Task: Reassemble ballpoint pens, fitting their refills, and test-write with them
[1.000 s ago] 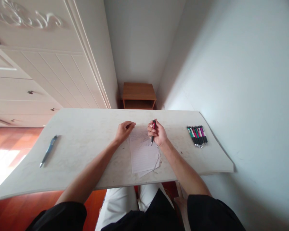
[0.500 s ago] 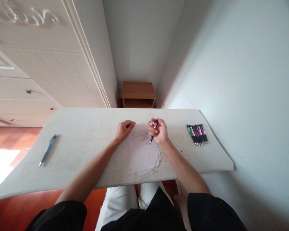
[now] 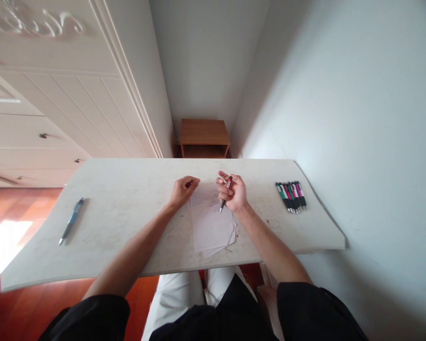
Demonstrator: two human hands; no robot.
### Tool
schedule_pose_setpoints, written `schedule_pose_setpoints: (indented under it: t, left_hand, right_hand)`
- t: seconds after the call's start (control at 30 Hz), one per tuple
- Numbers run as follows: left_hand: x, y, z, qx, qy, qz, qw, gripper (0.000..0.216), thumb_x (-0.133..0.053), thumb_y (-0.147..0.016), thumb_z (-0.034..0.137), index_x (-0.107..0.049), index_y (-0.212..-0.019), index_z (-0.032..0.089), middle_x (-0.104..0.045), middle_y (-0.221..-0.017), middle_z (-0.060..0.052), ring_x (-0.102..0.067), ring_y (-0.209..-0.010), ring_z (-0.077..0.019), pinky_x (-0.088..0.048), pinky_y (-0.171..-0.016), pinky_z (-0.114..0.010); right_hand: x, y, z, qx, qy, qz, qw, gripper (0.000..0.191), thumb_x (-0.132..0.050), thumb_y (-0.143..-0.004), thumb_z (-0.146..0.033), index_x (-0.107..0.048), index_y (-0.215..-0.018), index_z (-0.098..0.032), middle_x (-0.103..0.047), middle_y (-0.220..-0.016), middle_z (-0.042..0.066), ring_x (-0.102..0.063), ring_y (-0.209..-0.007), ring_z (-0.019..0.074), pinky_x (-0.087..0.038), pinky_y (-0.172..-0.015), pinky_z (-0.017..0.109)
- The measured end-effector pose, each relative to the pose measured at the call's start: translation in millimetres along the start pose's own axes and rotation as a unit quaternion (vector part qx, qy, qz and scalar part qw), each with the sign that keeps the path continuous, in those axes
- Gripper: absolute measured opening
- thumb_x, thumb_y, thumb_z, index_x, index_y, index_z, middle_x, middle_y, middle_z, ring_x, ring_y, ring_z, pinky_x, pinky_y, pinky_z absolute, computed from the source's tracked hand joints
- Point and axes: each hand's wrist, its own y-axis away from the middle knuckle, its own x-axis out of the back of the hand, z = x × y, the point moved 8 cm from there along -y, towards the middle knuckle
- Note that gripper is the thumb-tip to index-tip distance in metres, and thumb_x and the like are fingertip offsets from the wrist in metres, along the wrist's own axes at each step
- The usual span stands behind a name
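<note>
My right hand [image 3: 236, 195] holds a pink-and-black ballpoint pen [image 3: 229, 183] above the paper, its metal tip slanting down toward me. The index finger is lifted a little off the pen. My left hand [image 3: 181, 192] rests at the upper left edge of the paper, fingers curled together; whatever they may hold is hidden. Between my forearms lie a few sheets of lined paper [image 3: 211, 234], with scribbled pen marks along the top and a ragged right edge.
On the right of the white table [image 3: 128, 184] lies a row of several coloured pens [image 3: 291, 196]. One blue pen [image 3: 71, 220] lies alone on the left. Beyond the far edge stands a small wooden stand [image 3: 205, 132]. A wall [image 3: 376, 142] runs along the right side.
My right index finger has lifted and straightened slightly away from the pen. The pen tip has shifted a touch to the left. My left hand stays where it was.
</note>
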Motion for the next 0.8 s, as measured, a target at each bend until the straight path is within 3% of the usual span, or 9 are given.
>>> schedule_pose_setpoints:
  t: [0.43, 0.8]
  left_hand:
    - [-0.3, -0.1, 3.2, -0.007, -0.007, -0.002, 1.000, 0.033, -0.055, -0.084, 0.046, -0.070, -0.077, 0.017, -0.068, -0.074, -0.005, -0.057, -0.066, -0.0166, -0.042, -0.063, -0.027]
    - [-0.9, -0.7, 3.3, -0.017, -0.018, -0.004, 1.000, 0.031, -0.055, -0.085, 0.042, -0.071, -0.079, 0.017, -0.069, -0.075, -0.004, -0.057, -0.066, -0.0159, -0.042, -0.063, -0.026]
  right_hand:
    - [3.2, -1.4, -1.1, 0.009, -0.011, -0.001, 1.000, 0.026, -0.042, -0.084, -0.025, -0.062, -0.096, -0.014, -0.048, -0.068, -0.004, -0.017, -0.039, 0.0032, -0.011, -0.032, 0.015]
    - [1.1, -0.5, 0.2, 0.008, -0.012, -0.002, 1.000, 0.028, -0.043, -0.087, -0.031, -0.061, -0.100, -0.015, -0.049, -0.068, -0.004, -0.016, -0.039, 0.0035, -0.013, -0.031, 0.015]
